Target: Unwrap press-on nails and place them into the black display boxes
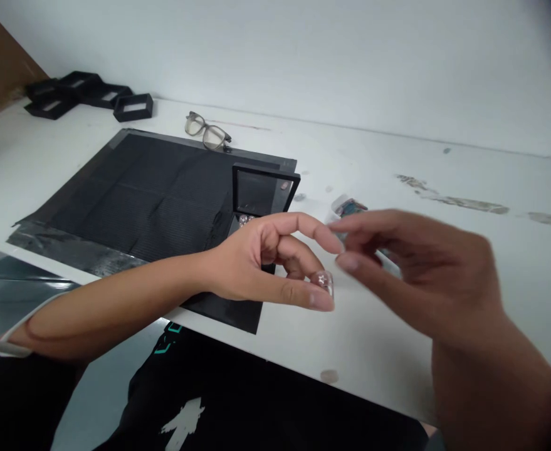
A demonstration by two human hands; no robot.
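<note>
My left hand (275, 263) is closed, with a small clear piece (323, 280) bearing a silvery star pinched between the thumb and the curled fingers. Its index finger reaches out to my right hand (430, 275), whose thumb and fingertips close around that fingertip. Whatever the right fingers may hold there is too small to make out. Behind my left wrist stands a black frame box (266, 172) with its clear-windowed lid raised. Some shiny silvery bits (246, 220) show at its base, partly hidden by my hand. A small white container (338, 203) with colourful contents sits behind my right fingers.
A black ribbed mat (153, 188) covers the left part of the white table (373, 369). Glasses (209, 133) lie at its back edge. Several black frames (133, 108) are heaped at the back left. A white wall (303, 62) rises behind the table.
</note>
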